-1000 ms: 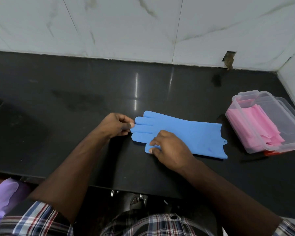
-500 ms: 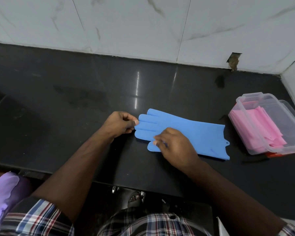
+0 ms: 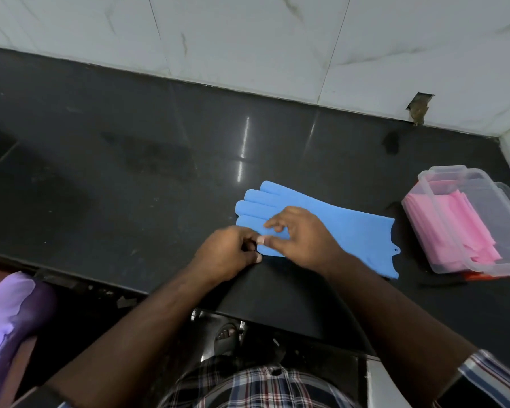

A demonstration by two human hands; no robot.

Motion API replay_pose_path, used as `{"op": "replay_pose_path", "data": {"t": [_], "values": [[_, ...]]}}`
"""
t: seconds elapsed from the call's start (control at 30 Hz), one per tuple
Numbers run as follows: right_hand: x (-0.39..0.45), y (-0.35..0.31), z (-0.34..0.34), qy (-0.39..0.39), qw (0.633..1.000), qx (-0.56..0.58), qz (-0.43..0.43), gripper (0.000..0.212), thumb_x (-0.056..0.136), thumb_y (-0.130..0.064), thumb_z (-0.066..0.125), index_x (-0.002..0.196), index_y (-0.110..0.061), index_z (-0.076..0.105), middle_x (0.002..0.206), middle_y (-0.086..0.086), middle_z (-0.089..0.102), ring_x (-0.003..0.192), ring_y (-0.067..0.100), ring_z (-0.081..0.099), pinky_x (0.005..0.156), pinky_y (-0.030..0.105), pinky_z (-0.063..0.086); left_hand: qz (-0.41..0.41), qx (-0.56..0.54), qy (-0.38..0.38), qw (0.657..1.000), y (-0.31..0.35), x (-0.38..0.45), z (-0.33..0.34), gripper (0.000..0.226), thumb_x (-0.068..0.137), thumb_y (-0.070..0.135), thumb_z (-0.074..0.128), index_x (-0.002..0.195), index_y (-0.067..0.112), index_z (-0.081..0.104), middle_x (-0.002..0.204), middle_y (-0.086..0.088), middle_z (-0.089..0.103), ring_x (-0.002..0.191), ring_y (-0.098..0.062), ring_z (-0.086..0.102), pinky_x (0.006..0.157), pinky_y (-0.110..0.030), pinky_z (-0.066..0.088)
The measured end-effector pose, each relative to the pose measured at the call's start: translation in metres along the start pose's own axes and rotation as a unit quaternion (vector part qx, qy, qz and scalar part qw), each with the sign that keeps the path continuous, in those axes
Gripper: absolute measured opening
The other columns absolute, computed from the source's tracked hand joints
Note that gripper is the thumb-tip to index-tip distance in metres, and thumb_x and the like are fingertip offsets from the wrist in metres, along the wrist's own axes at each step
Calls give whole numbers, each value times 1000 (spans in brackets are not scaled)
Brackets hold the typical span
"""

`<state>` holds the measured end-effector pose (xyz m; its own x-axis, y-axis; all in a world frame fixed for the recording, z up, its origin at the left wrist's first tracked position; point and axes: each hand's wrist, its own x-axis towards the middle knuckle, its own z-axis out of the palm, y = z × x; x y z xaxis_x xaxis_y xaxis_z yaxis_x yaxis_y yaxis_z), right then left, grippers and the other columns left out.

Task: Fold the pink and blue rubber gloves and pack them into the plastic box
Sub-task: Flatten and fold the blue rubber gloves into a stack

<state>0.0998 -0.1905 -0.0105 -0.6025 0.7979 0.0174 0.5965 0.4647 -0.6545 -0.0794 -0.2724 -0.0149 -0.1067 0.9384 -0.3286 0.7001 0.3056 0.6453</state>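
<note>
A blue rubber glove (image 3: pixel 354 231) lies flat on the black counter (image 3: pixel 130 187), fingers pointing left and cuff toward the right. My left hand (image 3: pixel 227 251) pinches the glove's thumb at its near left edge. My right hand (image 3: pixel 304 237) rests on the palm area, thumb and fingertips pressing beside the left hand. A clear plastic box (image 3: pixel 465 219) stands at the right with folded pink gloves (image 3: pixel 460 228) inside.
A white marble wall (image 3: pixel 248 39) runs along the back and right of the counter. Something red and a dark strip lie under the box's near edge. A purple object (image 3: pixel 9 313) sits below the counter edge at the lower left.
My left hand has moved from the glove's fingertips down to its thumb, meeting the right hand. The head camera has shifted, so the scene sits further right.
</note>
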Motion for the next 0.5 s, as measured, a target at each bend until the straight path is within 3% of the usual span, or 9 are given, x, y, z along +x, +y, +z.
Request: {"op": "replay_pose_path", "data": {"t": [0.1, 0.2, 0.27, 0.4, 0.5], "values": [[-5, 9, 0, -82, 994, -59, -29, 50, 70, -51, 80, 114, -30, 70, 102, -12, 55, 101, 7, 50, 92, 24, 39, -10, 11, 46, 999, 4, -3, 8, 10, 79, 36, 74, 88, 39, 69, 81, 21, 67, 79, 1, 63, 71, -30, 54], [-2, 16, -3, -50, 998, 4, -25, 27, 76, -32, 79, 102, -25, 74, 93, -15, 57, 86, -1, 54, 80, 21, 41, -19, 10, 62, 998, 7, -6, 9, 5, 83, 38, 72, 87, 38, 69, 81, 22, 68, 81, 2, 63, 73, -31, 54], [-2, 17, -7, -28, 998, 56, 9, 14, 80, -30, 77, 92, -26, 75, 87, -15, 61, 81, 0, 57, 73, 19, 42, -19, 6, 60, 998, 6, -6, 10, 2, 85, 39, 69, 87, 38, 69, 81, 23, 69, 81, 2, 63, 73, -31, 55], [-6, 17, -9, -10, 996, 79, 29, 11, 81, -34, 76, 90, -27, 74, 85, -11, 65, 79, 6, 60, 73, 23, 49, -33, -29, 68, 997, 4, -7, 10, 4, 88, 40, 67, 89, 38, 70, 81, 21, 70, 81, -1, 65, 75, -31, 54], [-7, 16, -7, -3, 996, 80, 39, 8, 82, -35, 76, 87, -31, 71, 85, -10, 65, 78, 6, 60, 69, 18, 46, -54, -95, 78, 991, 6, -6, 12, 4, 86, 31, 73, 90, 32, 72, 80, 17, 73, 80, -2, 68, 75, -27, 54]]}}
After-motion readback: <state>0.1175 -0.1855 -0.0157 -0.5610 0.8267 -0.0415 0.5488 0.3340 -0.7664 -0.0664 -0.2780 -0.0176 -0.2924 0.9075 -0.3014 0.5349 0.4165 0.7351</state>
